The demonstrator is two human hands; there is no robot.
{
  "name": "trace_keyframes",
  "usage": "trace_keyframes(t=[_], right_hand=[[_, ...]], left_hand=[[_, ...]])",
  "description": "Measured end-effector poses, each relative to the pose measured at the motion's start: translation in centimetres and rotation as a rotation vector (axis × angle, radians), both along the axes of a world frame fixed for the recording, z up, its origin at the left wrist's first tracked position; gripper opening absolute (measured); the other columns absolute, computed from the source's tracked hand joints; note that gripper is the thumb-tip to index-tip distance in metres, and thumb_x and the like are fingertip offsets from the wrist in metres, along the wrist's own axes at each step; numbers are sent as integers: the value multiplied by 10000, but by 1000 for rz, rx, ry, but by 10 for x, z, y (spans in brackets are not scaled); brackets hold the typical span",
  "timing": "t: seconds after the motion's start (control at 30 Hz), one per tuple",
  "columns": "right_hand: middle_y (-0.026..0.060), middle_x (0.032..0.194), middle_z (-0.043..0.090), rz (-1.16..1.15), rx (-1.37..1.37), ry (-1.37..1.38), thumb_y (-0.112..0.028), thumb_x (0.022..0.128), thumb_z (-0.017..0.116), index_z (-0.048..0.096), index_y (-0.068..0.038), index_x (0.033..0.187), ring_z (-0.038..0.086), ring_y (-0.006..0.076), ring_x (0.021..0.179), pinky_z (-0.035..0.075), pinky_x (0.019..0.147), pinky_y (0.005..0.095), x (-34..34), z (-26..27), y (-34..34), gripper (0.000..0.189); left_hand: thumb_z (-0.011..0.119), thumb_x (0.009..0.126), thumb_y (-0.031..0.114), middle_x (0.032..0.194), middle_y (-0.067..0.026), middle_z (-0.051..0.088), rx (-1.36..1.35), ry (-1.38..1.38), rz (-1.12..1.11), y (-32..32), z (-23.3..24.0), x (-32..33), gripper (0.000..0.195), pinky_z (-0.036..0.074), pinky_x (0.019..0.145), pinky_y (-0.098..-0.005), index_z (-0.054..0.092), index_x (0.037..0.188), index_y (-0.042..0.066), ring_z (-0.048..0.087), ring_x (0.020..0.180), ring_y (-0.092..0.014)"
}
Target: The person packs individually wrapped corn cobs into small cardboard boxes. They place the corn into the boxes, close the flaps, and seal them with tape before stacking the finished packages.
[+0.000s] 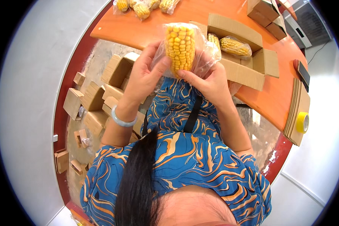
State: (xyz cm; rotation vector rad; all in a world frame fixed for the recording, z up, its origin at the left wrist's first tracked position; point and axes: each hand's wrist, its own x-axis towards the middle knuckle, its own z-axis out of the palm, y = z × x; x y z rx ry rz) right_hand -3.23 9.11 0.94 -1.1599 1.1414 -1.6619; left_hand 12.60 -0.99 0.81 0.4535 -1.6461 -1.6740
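Note:
An ear of yellow corn (pixel 180 48) inside a clear plastic bag (pixel 200 63) is held up in front of me, over the near edge of the table. On its left side, my left hand (pixel 151 66) grips the bagged corn with the thumb in front. From the right, my right hand (pixel 210 79) holds it too, its thumb near the lower end of the ear. Just beyond my right hand stands an open cardboard box (pixel 243 69). Inside it lie a bagged corn ear (pixel 235 46) and another ear (pixel 214 42) partly hidden by the box wall and plastic.
Several bagged corn ears (pixel 142 10) lie at the far left of the orange table (pixel 124 26). Flattened cardboard (pixel 296 113), yellow tape (pixel 302 122) and a phone (pixel 303 73) are at the right edge. Closed boxes (pixel 262 14) stand at the back right. Empty boxes (pixel 94 97) litter the floor.

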Motion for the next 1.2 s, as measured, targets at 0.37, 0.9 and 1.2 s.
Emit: trace_keyframes(t=[0.37,0.9,1.2], right_hand=[[151,1259,633,139,130,-450,-34,977,477,514,55,1353,679,239,1033,562,819,323,-26,-3,20,388],[101,1111,697,-119,39,-317,-59,982,586,514,0,1382,674,134,612,514,476,197,2,-12,5,411],[13,1094,681,-10,24,-447,-134,936,709,602,-16,1296,624,78,990,524,883,264,-5,-27,12,394]], left_hand=[[314,1093,380,1410,-93,530,449,197,-36,14,-20,-13,503,458,1063,-387,416,1440,31,534,1281,-191],[373,1100,295,1327,-99,563,276,142,106,25,-20,-19,480,453,1012,-288,421,1432,-48,552,1193,-138],[384,1099,270,1232,-78,606,-228,-59,186,27,-16,-20,407,454,974,-295,538,1330,-27,562,1123,-139]])
